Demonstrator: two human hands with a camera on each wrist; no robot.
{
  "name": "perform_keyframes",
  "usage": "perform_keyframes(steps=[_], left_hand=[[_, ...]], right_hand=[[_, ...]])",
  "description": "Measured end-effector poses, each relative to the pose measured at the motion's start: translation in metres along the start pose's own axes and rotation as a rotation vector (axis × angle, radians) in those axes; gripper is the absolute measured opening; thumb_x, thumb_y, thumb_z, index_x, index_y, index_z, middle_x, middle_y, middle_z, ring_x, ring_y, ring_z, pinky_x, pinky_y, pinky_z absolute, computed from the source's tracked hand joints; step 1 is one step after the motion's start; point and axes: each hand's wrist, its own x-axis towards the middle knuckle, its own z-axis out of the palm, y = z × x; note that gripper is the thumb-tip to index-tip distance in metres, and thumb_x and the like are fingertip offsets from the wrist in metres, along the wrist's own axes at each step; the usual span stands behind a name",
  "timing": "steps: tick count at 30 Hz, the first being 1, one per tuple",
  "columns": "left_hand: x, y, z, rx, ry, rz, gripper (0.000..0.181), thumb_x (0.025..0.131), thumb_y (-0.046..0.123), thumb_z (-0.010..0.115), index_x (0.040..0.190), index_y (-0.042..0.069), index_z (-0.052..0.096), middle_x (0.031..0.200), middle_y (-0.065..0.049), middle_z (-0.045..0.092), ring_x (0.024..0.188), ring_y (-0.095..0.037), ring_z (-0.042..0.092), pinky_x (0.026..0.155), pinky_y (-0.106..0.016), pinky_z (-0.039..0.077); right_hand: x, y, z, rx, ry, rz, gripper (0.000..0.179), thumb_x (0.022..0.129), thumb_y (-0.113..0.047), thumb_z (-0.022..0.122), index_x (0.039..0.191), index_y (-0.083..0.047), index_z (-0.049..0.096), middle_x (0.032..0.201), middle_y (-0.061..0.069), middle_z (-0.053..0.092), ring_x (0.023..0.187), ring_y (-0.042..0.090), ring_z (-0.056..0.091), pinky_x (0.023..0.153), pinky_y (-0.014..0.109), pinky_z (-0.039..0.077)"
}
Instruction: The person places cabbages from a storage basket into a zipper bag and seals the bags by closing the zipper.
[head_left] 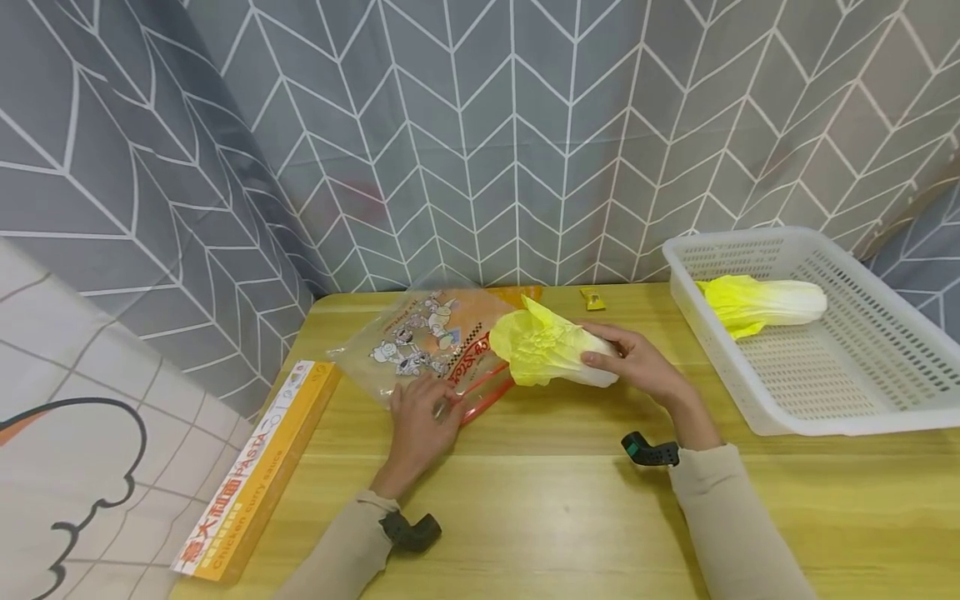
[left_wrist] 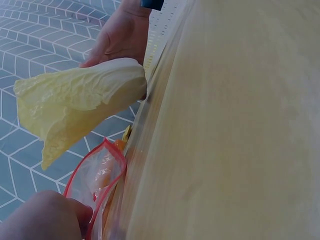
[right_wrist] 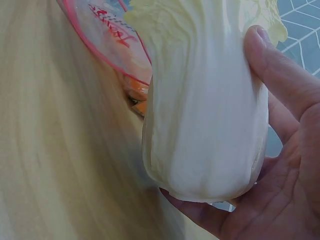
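Observation:
My right hand (head_left: 637, 362) grips a napa cabbage (head_left: 551, 346) by its white base, thumb along one side and fingers round the other. Its yellow leafy end points left, over the red-edged mouth of a clear printed zip bag (head_left: 420, 333). In the left wrist view the cabbage (left_wrist: 85, 95) hangs just beyond the bag's opening (left_wrist: 107, 155), which gapes. My left hand (head_left: 425, 421) pinches the bag's near edge, thumb at the red rim. Close up in the right wrist view, the cabbage's white stalk (right_wrist: 205, 115) hides part of the bag.
A second napa cabbage (head_left: 772, 302) lies in a white perforated basket (head_left: 716, 367) on the right. On the left is a long pasta box (head_left: 258, 471). A small yellow packet (head_left: 592, 298) sits near the table's back edge, and an orange package (head_left: 525, 293) shows behind the bag.

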Motion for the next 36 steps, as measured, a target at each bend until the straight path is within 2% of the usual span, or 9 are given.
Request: perform_keyframes(steps=[9,13,19,23,26,29,33,36], left_hand=[[0.001,0.0,0.003,-0.007,0.014,0.0,0.011,0.083,0.021,0.076,0.079,0.018,0.066,0.116,-0.011,0.075,0.134,-0.043,0.053,0.114,-0.076,0.014],[0.001,0.0,0.004,-0.041,0.022,-0.015,0.01,0.085,0.02,0.075,0.08,0.017,0.066,0.119,-0.014,0.073,0.134,-0.044,0.052,0.115,-0.076,0.012],[0.001,0.001,0.004,-0.101,0.043,-0.054,0.013,0.09,0.02,0.074,0.082,0.015,0.066,0.118,-0.013,0.073,0.134,-0.045,0.053,0.116,-0.075,0.009],[0.002,0.001,0.004,-0.113,0.052,-0.064,0.011,0.092,0.02,0.073,0.084,0.014,0.066,0.113,-0.01,0.074,0.134,-0.042,0.054,0.117,-0.072,0.01],[0.003,0.001,0.004,-0.142,0.074,-0.051,0.009,0.093,0.018,0.072,0.086,0.013,0.068,0.107,-0.007,0.075,0.131,-0.039,0.056,0.117,-0.071,0.011],[0.003,0.001,0.003,-0.196,0.111,-0.03,0.007,0.092,0.015,0.072,0.087,0.013,0.068,0.106,-0.005,0.075,0.122,-0.036,0.061,0.115,-0.068,0.015],[0.004,0.0,0.004,-0.269,0.175,0.017,0.008,0.091,0.011,0.073,0.085,0.012,0.067,0.105,-0.006,0.076,0.108,-0.031,0.065,0.106,-0.056,0.026],[0.005,-0.002,0.005,-0.304,0.223,0.044,0.007,0.089,0.009,0.074,0.085,0.009,0.068,0.107,-0.008,0.076,0.107,-0.031,0.066,0.101,-0.047,0.031]], right_hand=[[-0.003,0.006,0.0,0.07,-0.029,-0.008,0.056,0.1,-0.017,0.065,0.152,-0.009,0.046,0.159,0.016,0.041,0.113,0.001,0.06,0.088,0.019,0.052],[-0.004,0.007,0.0,0.095,-0.049,-0.022,0.055,0.1,-0.015,0.065,0.151,-0.007,0.048,0.154,0.014,0.046,0.108,0.004,0.062,0.086,0.021,0.054],[-0.005,0.005,0.001,0.095,-0.135,-0.044,0.053,0.097,-0.014,0.068,0.147,-0.01,0.053,0.137,-0.003,0.059,0.104,0.012,0.063,0.085,0.025,0.055],[-0.004,0.001,0.003,0.047,-0.18,-0.055,0.052,0.095,-0.016,0.071,0.146,-0.017,0.056,0.14,0.001,0.06,0.113,0.017,0.059,0.092,0.027,0.052],[-0.003,-0.003,0.007,-0.004,-0.185,-0.065,0.052,0.094,-0.019,0.073,0.143,-0.022,0.059,0.14,0.005,0.06,0.119,0.023,0.054,0.096,0.03,0.048],[-0.001,-0.006,0.013,-0.049,-0.166,-0.056,0.052,0.091,-0.022,0.076,0.141,-0.025,0.062,0.134,0.005,0.063,0.117,0.026,0.054,0.096,0.031,0.047],[0.002,-0.01,0.021,-0.087,-0.138,-0.045,0.053,0.089,-0.026,0.079,0.139,-0.025,0.063,0.128,0.005,0.064,0.113,0.025,0.056,0.092,0.032,0.048],[0.003,-0.012,0.024,-0.101,-0.129,-0.045,0.052,0.089,-0.026,0.079,0.138,-0.025,0.064,0.126,0.005,0.064,0.11,0.025,0.056,0.09,0.033,0.048]])
